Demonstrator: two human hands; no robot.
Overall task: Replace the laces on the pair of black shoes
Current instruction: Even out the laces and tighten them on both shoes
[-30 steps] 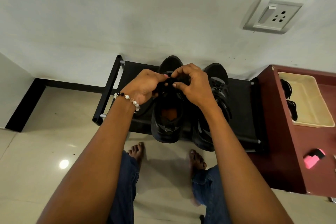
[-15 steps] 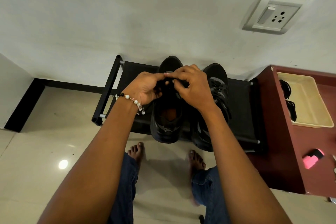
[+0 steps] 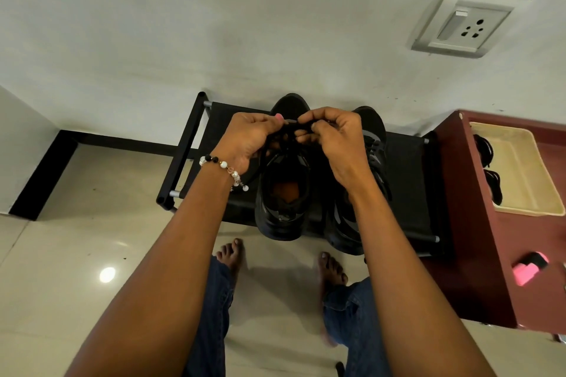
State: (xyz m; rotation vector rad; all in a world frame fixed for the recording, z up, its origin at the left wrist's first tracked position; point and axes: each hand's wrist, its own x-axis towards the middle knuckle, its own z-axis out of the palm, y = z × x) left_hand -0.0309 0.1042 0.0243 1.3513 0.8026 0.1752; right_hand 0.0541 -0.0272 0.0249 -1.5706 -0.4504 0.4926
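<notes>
My bare feet (image 3: 232,255) stand on glossy pale floor tiles (image 3: 61,269), jeans (image 3: 211,315) cuffed above them. Beyond my toes, two chunky black shoes sit side by side on a low black rack (image 3: 410,187) with a fabric shelf and metal tubes. My left hand (image 3: 248,138), beaded bracelet (image 3: 226,170) at the wrist, and my right hand (image 3: 337,141) meet over the left shoe (image 3: 281,202). The fingers (image 3: 309,124) of both hands are curled narrow, pinching a thin black lace (image 3: 291,122) stretched between them, just above the shoe's eyelets. The right shoe (image 3: 372,131) lies under my right wrist, already laced. Right of my fingers, a maroon cabinet (image 3: 477,239) carries a cream tray (image 3: 520,171); a white socket plate (image 3: 462,24) sits on the wall beyond.
</notes>
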